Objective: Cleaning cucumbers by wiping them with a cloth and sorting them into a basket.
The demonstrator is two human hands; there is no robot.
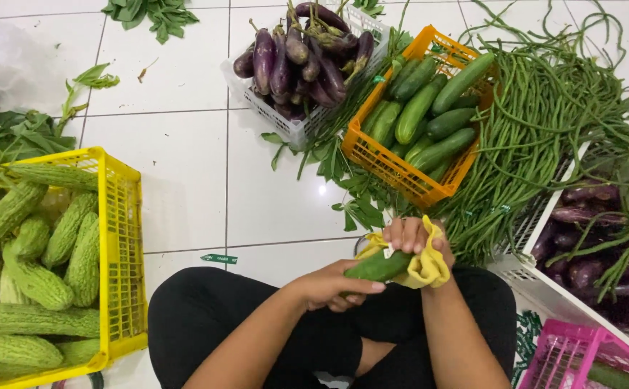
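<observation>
Yellow crate [123, 238], far left: bitter gourds [37, 281]. Left hand [332, 286], grip closed on cucumber [378, 266], held over the lap. Right hand [415, 238], grip closed on yellow cloth [429, 268] wrapped around the cucumber's far end. White basket [296, 130] beyond: aubergines [300, 57]. Orange crate [386, 162]: cucumbers. Long beans [537, 137] heaped on the tiled floor [185, 166]. White crate [545, 288], right: more aubergines. Pink crate [566, 356], bottom right.
</observation>
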